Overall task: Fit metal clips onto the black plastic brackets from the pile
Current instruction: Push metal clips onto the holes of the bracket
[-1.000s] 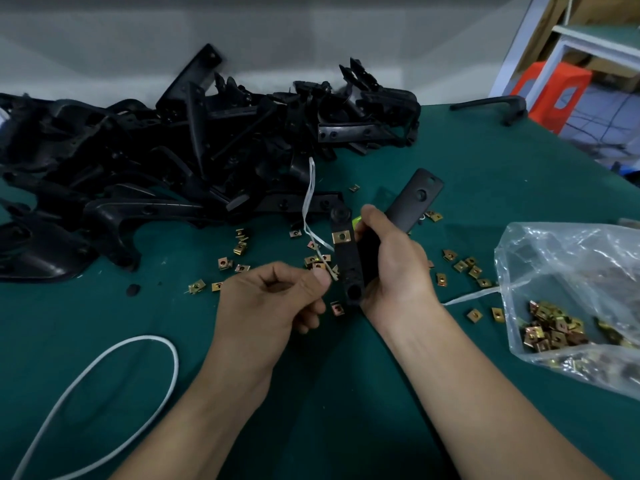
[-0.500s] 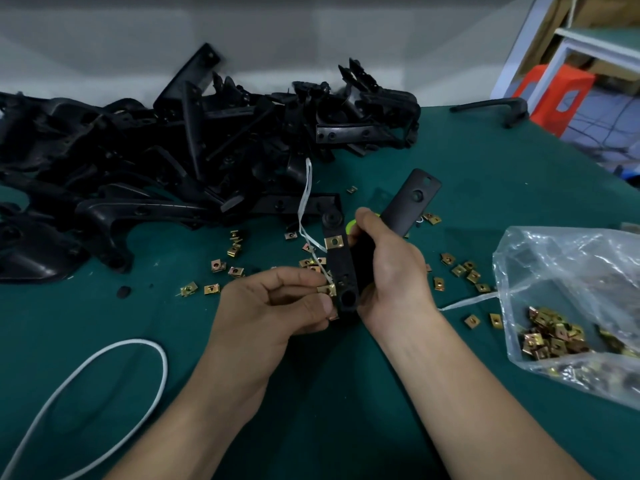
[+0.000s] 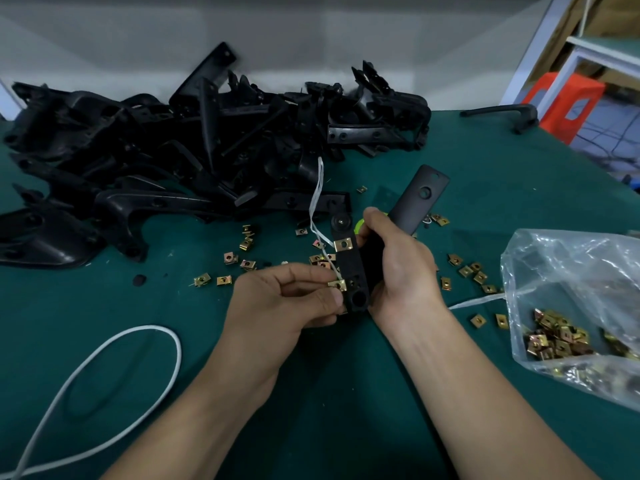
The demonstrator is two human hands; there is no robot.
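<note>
Midway: second clip [image 3: 337, 285] going on
Right grip [image 3: 394, 268] clasps black bracket [image 3: 350, 270], fitted clip [image 3: 343, 244] above; left grip [image 3: 287, 303] pinches the second; bracket pile [image 3: 173, 161] waits

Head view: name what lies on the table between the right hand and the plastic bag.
Head view shows loose metal clips scattered there, plus a pale strip running from the plastic bag toward the right hand.
</note>
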